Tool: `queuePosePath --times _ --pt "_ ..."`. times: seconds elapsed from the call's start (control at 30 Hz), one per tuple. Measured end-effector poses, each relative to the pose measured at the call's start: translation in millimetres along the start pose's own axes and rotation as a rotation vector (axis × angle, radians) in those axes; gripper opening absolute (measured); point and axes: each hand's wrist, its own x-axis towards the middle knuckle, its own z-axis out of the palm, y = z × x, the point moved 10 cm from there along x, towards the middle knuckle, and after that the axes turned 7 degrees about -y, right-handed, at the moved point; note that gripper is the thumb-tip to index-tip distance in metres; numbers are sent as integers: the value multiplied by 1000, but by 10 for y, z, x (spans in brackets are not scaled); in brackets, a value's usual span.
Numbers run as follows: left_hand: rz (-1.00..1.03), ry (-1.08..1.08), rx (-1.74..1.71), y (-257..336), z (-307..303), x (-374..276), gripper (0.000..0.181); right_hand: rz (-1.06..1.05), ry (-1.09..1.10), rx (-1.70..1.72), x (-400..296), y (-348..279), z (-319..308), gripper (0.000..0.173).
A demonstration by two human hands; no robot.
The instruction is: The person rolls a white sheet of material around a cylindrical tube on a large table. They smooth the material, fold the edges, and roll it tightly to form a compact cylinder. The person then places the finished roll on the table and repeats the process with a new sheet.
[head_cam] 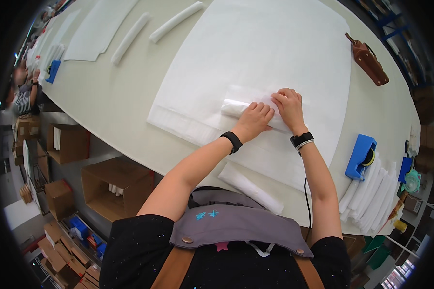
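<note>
A short white roll (234, 107) of thin sheet lies across a stack of large white sheets (264, 50) in front of me. My left hand (255, 121) is draped over the roll, its fingers curled on the far side and the thumb towards me. Just to the right, my right hand (290, 110) has its thumb and fingertips pinched on a thin translucent sheet (266, 99) at the roll's far side. The roll's right end is partly hidden by my hands. Nearer my apron, another flattened white roll (251, 188) lies along the table edge.
A blue tape dispenser (358, 155) stands right beside several white rolls (370, 198). A brown leather case (369, 61) lies at the far right. Two white rolls (175, 21) rest on the table (130, 97) at far left. Open cardboard boxes (117, 188) stand below; a person (27, 97) works beyond.
</note>
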Motion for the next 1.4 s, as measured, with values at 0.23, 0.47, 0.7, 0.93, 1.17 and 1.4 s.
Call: queuePosePath --times 0.23,0.47,0.7,0.93,1.17,1.4 --pt "-1 19 -1 -10 -3 -11 51 -116 143 -28 -65 -120 -138 10" --pt "-2 -14 -22 -17 29 -5 54 -103 26 62 -64 -71 -37 7" --pt "-13 20 -28 -27 -4 -2 58 227 -359 281 15 276 351 28" --pt "-31 19 -47 -43 -20 16 54 230 -366 251 -35 318 375 37" --pt "-14 -54 -78 -55 49 59 51 165 -240 142 -46 202 164 48" --pt "-43 25 -60 -89 24 75 56 -12 -259 -68 -437 -96 126 41"
